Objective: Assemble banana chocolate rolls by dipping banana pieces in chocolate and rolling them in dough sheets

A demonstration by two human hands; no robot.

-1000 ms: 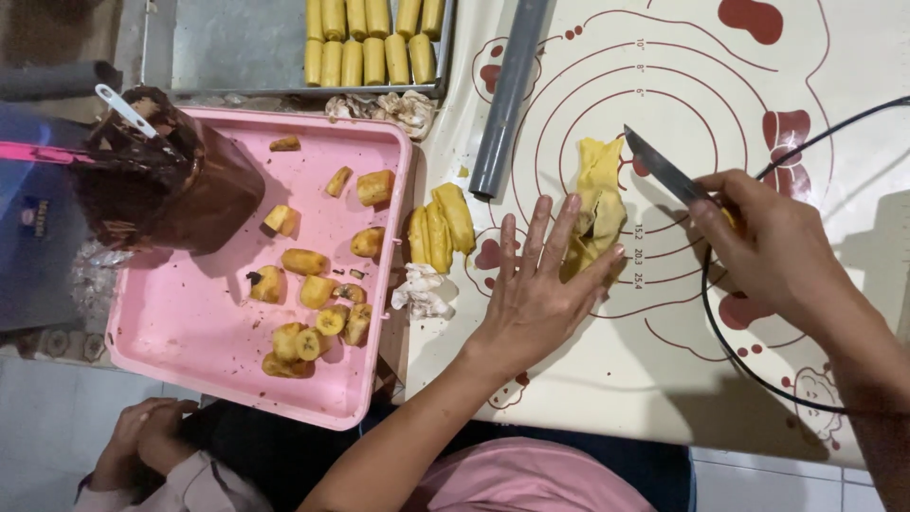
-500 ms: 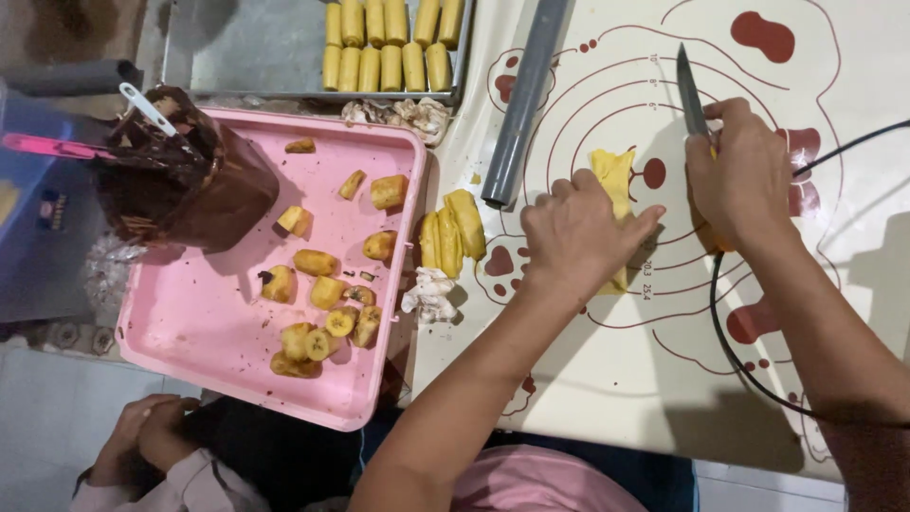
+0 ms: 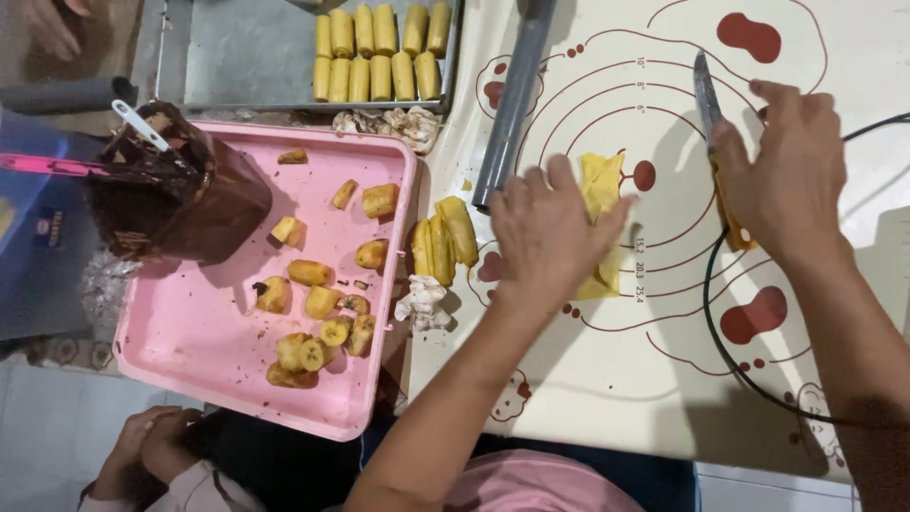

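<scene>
Yellow dough sheet (image 3: 601,194) lies on the cream baking mat (image 3: 626,379) covering the table, its long axis running near-to-far, almost straight away from the person. Left hand (image 3: 550,232) rests palm-down on the sheet's near-left part, fingers spread flat, pinning it rather than gripping; only the far end and a strip along the right edge show past the hand. Right hand (image 3: 787,175) sits just right of the sheet, apart from it, fist closed round the yellow handle of a knife (image 3: 706,100); the blade points away from the person, roughly parallel to the sheet's long axis and off its far-right side. So the sheet lies left of the knife hand, and the left hand is the one on it. Left of the sheet: a few yellow rolled pieces (image 3: 444,237), then a pink tray (image 3: 190,351) with cut banana chunks (image 3: 313,322) and a brown chocolate tub (image 3: 180,194). A grey pipe (image 3: 512,95) lies on the mat's far-left side. Farthest: metal tray (image 3: 246,57) with rows of finished rolls (image 3: 379,47).
</scene>
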